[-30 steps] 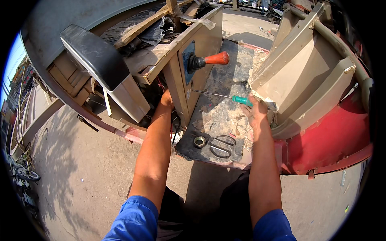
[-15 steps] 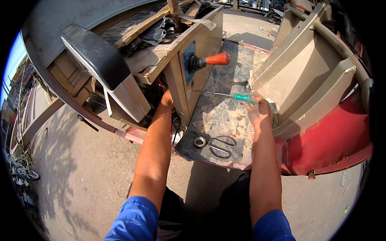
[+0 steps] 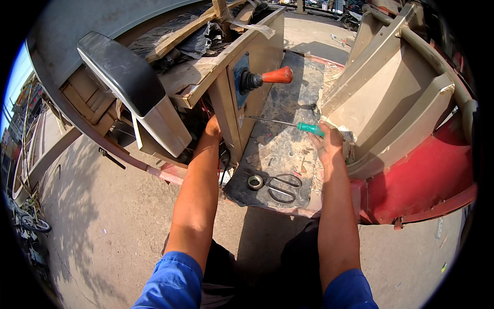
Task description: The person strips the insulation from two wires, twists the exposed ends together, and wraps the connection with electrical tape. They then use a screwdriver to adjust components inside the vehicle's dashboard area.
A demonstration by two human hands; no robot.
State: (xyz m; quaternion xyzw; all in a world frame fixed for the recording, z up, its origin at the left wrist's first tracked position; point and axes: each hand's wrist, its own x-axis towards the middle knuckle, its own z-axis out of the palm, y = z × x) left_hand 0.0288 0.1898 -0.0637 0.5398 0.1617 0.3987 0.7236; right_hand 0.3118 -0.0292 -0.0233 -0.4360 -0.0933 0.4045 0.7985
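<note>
Screwdriver [image 3: 296, 125] held over worn vehicle floor [image 3: 278, 149], outdoors on dusty ground [image 3: 118, 216].

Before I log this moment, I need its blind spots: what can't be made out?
- Left hand: head view, fingers hidden inside the tan wooden console; what they touch is unseen.
- Green-handled screwdriver: handle end covered by the right hand.
- Small metal ring beside the scissors: too small to identify.

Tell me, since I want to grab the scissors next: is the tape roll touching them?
Apart. The head view shows a strip of dark mat between the tape roll and the scissors, which lie beside each other near the mat's front edge.
</note>
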